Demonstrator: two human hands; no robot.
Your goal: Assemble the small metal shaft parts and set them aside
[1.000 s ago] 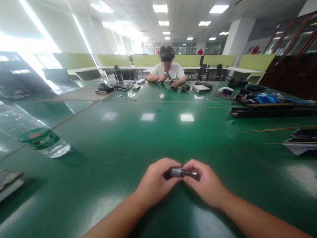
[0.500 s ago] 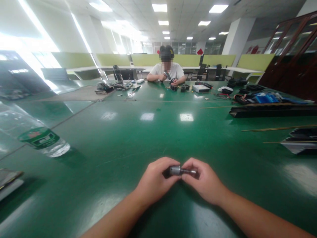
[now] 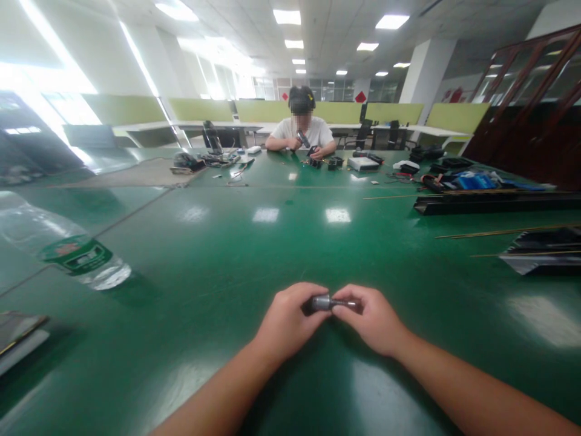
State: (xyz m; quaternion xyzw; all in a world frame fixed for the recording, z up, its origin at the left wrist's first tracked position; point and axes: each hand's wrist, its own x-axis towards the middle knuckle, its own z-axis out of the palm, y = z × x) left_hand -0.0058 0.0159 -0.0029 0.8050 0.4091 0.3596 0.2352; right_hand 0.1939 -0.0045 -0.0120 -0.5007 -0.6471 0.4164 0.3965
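Observation:
Between my hands is a small grey metal cylinder with a thin, ridged shaft (image 3: 322,302), lying roughly level above the green tabletop (image 3: 236,260). My left hand (image 3: 290,318) grips the thick cylinder end, with its thumb and fingers wrapped round it. The thumb and fingertips of my right hand (image 3: 372,318) pinch the thin shaft, whose bright tip shows beside the palm. The fingertips of both hands nearly meet at the middle of the part. The far left end of the cylinder is hidden in my left hand.
A clear plastic bottle (image 3: 86,260) stands at left, above a flat dark item (image 3: 20,339). At right lie a black channel (image 3: 490,203), thin rods (image 3: 490,232) and a blue bundle (image 3: 483,180). Across the table a person (image 3: 302,130) holds a dark tool among small parts.
My hands and the metal part sit slightly higher in the picture, while the background has shifted a little left. The grip of both hands looks the same.

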